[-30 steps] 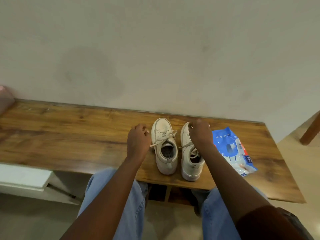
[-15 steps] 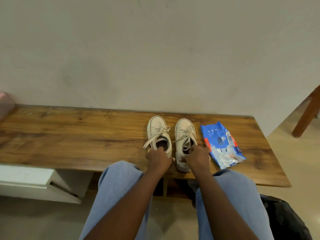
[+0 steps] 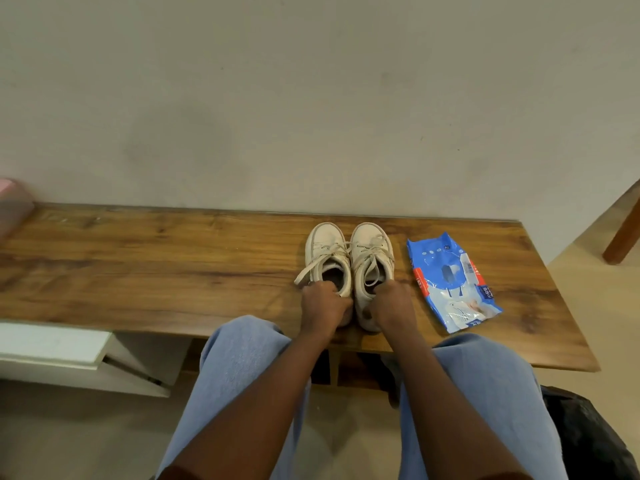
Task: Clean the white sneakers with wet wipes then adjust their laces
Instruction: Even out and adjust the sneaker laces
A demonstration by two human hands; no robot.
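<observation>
Two small white sneakers stand side by side on the wooden table, toes toward the wall. My left hand grips the heel of the left sneaker. My right hand grips the heel of the right sneaker. Loose laces hang over both shoes, and one lace end trails off to the left of the left sneaker. A blue pack of wet wipes lies flat on the table, just right of the shoes.
The table runs along a plain wall. A pink-topped object sits at the far left end. A white drawer unit stands below the table on the left. A wooden leg rises at the right, and a black bag lies at lower right.
Both hands have moved from the laces near the shoe tongues back to the heels. The two sneakers now stand closer together, and the view has shifted back a little.
</observation>
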